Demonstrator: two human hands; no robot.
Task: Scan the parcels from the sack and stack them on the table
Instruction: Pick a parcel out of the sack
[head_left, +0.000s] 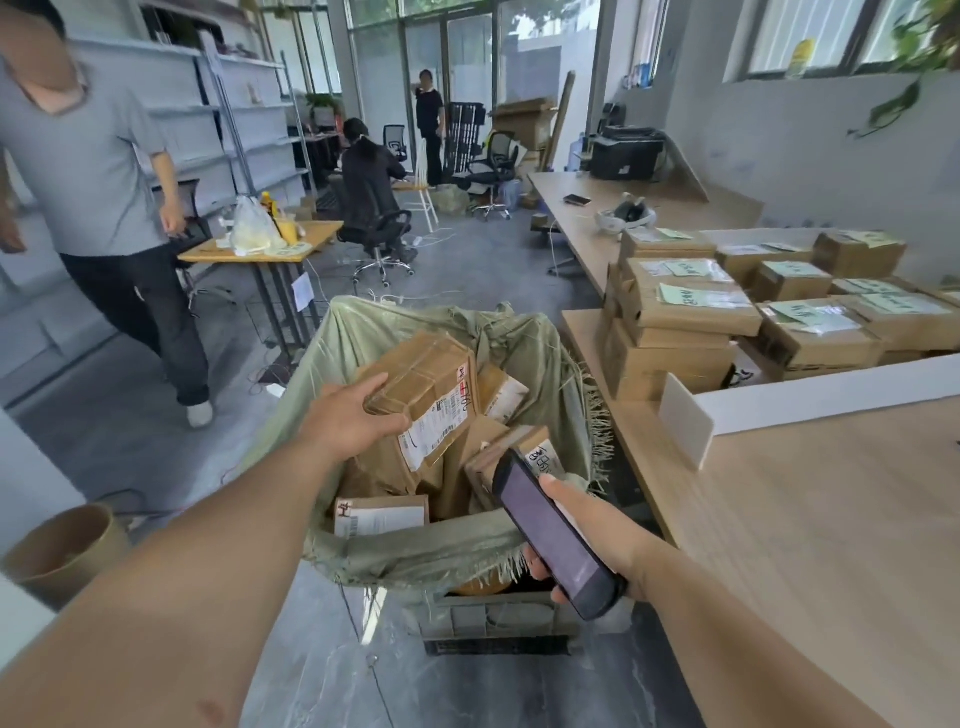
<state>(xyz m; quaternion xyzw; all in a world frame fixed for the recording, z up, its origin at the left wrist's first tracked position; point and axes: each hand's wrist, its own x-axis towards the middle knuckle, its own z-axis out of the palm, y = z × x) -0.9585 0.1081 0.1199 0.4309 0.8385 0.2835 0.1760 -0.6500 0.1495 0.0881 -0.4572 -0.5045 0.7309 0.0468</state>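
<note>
Gripping the near left corner of a brown cardboard parcel (426, 395), the left hand (353, 421) is curling its fingers over the top edge while the thumb is pressing against the near side. The parcel is lying tilted on top of the load inside the green woven sack (426, 545), with its white shipping label facing up, just to the right of the hand. More parcels are resting in the sack below and to the right of this hand. A labelled box (382, 514) is sitting against the near wall of the sack, and a tilted box (524, 441) is lying just ahead of the right hand (587, 530). The right hand is holding a dark handheld scanner (550, 535), with the fingers wrapping around its underside and the thumb lying along its right edge. The screen is facing up and showing dark, and the front end is pointing toward the gripped parcel without touching it. Directly below the right hand, a grey plastic crate (493, 621) is showing beneath the frayed rim of the sack. To the right of the right hand, the wooden table (831, 519) is carrying stacked parcels (691, 306) beyond a white divider (810, 395). Far to the left of the left hand, a person in a grey shirt (93, 171) is standing on the floor.
</note>
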